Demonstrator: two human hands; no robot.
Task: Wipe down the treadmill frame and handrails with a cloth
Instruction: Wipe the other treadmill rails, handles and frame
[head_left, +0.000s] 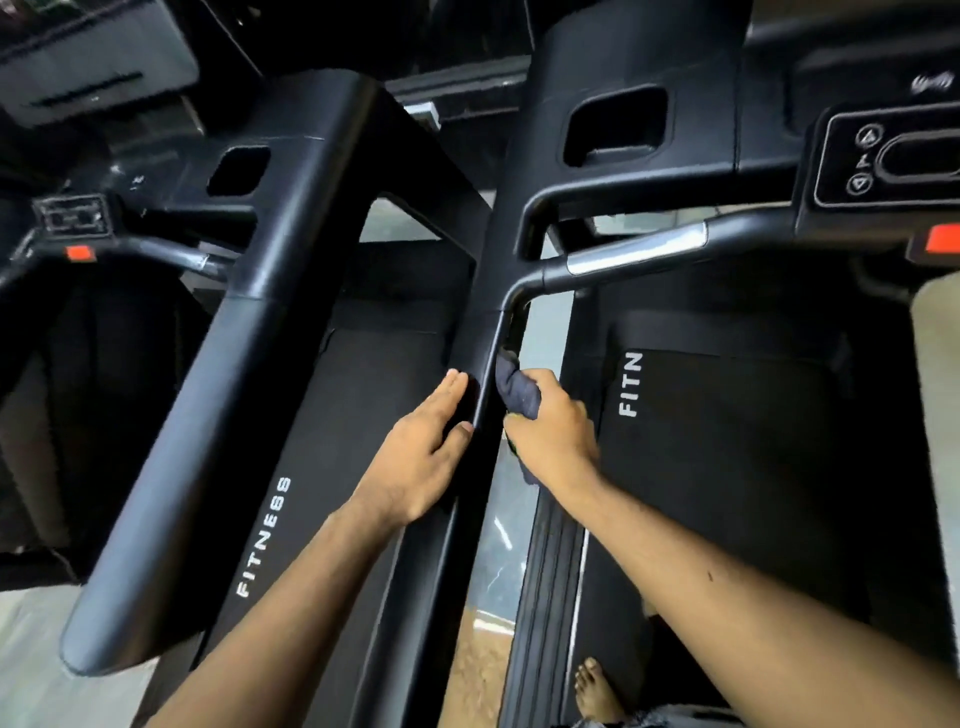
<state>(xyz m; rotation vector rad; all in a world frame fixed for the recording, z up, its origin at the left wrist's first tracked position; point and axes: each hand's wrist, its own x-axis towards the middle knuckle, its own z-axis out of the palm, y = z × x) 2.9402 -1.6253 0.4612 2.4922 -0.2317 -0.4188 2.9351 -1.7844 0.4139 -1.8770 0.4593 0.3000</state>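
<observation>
Two hands are on the job. The right hand (558, 434) has its fingers curled tight round a bunched, dark blue-grey cloth (516, 387), pressing it against the inner side of the long, black padded handrail (475, 332), just below where the curved front crossbar with the silver band (636, 252) joins it. The left hand (423, 452) lies on top of that same rail, fingers (452, 382) straight and close together, flat on the surface and gripping nothing, a steadying hand by the look of it.

How far along? Mid-task, I'd say: the cloth is working one rail only, and nothing here shows which stretches are already done, as the matte black gives no streaks or damp marks away. By my reckoning the crossbar, the black console panel with arrow buttons (883, 161) and the lower frame are left, and the far rail is out of view.

The cloth itself looks small, soft and crumpled, a wad poking up past the knuckles with a tail hanging below the palm.
</observation>
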